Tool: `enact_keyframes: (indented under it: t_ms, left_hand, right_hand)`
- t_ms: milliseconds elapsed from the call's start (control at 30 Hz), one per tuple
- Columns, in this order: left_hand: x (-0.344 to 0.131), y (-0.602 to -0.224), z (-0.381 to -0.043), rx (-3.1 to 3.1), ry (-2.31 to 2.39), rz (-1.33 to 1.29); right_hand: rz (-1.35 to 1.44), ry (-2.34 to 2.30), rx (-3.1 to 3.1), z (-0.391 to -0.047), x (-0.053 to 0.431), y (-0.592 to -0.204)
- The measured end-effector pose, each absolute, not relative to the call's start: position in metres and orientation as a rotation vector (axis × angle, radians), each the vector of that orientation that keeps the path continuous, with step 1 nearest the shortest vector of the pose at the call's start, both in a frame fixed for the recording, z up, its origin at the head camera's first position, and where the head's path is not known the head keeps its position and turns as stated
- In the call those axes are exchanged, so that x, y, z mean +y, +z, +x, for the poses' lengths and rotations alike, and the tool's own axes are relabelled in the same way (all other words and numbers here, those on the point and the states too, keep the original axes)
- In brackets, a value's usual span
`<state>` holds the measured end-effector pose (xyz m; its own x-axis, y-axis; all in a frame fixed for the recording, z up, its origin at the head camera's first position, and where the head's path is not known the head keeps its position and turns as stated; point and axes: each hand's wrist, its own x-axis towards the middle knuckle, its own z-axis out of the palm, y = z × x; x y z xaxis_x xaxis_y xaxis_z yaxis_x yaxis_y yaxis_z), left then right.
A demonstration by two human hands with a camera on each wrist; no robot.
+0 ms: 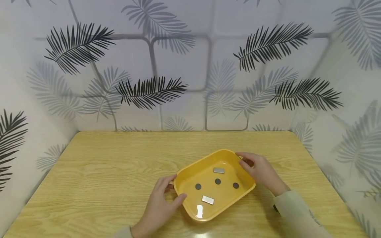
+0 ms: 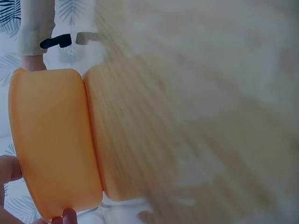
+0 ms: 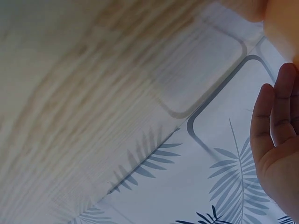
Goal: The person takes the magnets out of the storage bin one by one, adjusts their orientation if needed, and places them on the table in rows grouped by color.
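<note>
A yellow plastic tub (image 1: 190, 169) with rounded corners sits at an angle on the wooden table, its outer wall (image 2: 56, 140) filling much of the left wrist view. Inside it lie three dark round discs, one of them a middle disc (image 1: 218, 181), and two silver rectangular blocks, an upper block (image 1: 218, 170) and a lower block (image 1: 207, 199). My left hand (image 1: 160, 201) grips the tub's left end, thumb over the rim and fingers outside. At the far right corner my right hand (image 1: 258, 168) holds the rim between thumb and fingers; its palm side shows in the right wrist view.
The glossy wood-grain table (image 1: 113, 172) stretches left and behind the tub. White leaf-patterned sheeting (image 1: 190, 66) rises behind the table and along both sides. A small black piece (image 2: 57, 41) sits at the right sleeve's cuff.
</note>
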<state>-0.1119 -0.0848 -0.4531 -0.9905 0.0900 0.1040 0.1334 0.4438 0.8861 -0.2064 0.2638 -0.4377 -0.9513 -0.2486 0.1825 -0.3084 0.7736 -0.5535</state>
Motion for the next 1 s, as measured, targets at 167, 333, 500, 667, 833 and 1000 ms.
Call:
enact_keyframes:
  t_ms: [167, 333, 500, 667, 833, 1000]
  left_hand:
    - [-0.088, -0.453, -0.121, -2.622, -1.615, -0.261]
    - [-0.09, -0.454, -0.131, -2.633, -1.626, -0.279]
    - [-0.091, -0.453, -0.141, -2.618, -1.636, -0.302]
    - [-0.092, -0.453, -0.152, -2.632, -1.67, -0.285]
    - [-0.093, -0.454, -0.167, -2.656, -1.714, -0.25]
    - [-0.093, -0.452, -0.183, -2.693, -1.771, -0.221]
  right_hand:
    - [0.42, 0.884, -2.874, -0.206, 0.264, -0.438]
    - [0.391, 0.863, -2.867, -0.204, 0.264, -0.439]
    - [0.35, 0.846, -2.872, -0.204, 0.265, -0.441]
    - [0.306, 0.858, -2.885, -0.204, 0.265, -0.441]
    - [0.281, 0.855, -2.875, -0.203, 0.264, -0.44]
    - [0.253, 0.831, -2.867, -0.203, 0.264, -0.439]
